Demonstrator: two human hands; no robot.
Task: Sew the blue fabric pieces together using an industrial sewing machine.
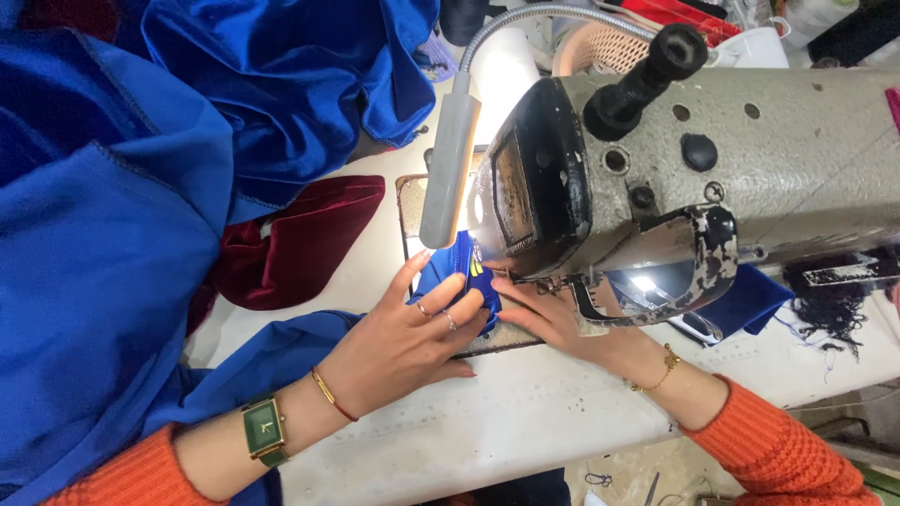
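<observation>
Under the head of the grey sewing machine [712,178], at the middle of the white table [525,412], a small folded piece of blue cloth [459,272] lies on the needle plate. Its long side runs from near-left to far-right, toward the presser foot, which the machine head mostly hides. The left hand [403,337] rests flat on the cloth, fingers spread and pressing down rather than pinching, with rings on two fingers. The right hand [553,319] lies just right of it, fingers straight and together, tips touching the cloth's right edge close to the needle; it is the nearer of the two to the foot. Both wrists come from orange knitted sleeves; the left wears a green square watch [263,428] and a thin bangle, the right a gold chain bracelet [658,373].

A bendy grey lamp [450,169] lights the cloth from the far side. Left lies a big heap of blue fabric [112,234], with a dark red velvet piece [300,244] between it and the plate. No package or readable label shows; a small pale plate sits at the machine's right side.
</observation>
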